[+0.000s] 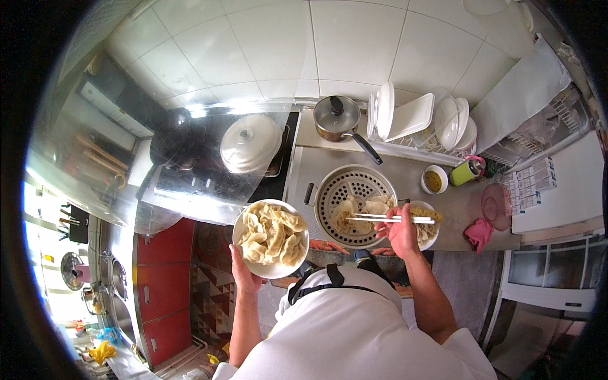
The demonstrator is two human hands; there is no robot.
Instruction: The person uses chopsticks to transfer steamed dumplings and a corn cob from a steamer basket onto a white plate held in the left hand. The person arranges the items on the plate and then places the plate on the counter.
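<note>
My left hand (246, 273) holds a white bowl (266, 272) by its lower left side, off the counter's front edge. Dumplings (273, 232) fill the bowl. In my right hand (402, 232) is a pair of white chopsticks (380, 218), their tips over a round metal steamer (356, 183) with a perforated base. Several dumplings (377, 204) lie in the steamer's front half, near the chopstick tips; whether the tips touch one, I cannot tell. Partly behind my right hand stands another white bowl (430, 242), with food in it and a yellow corn cob (427, 213) across it.
A lidded saucepan (335, 121) stands behind the steamer, its handle (368, 149) pointing forward. Plates (446, 116) fill a rack at the wall. Right of the steamer are a sauce bowl (433, 179), a green bottle (465, 172) and a pink cloth (479, 233). A transparent sheet (209, 156) shields the stove.
</note>
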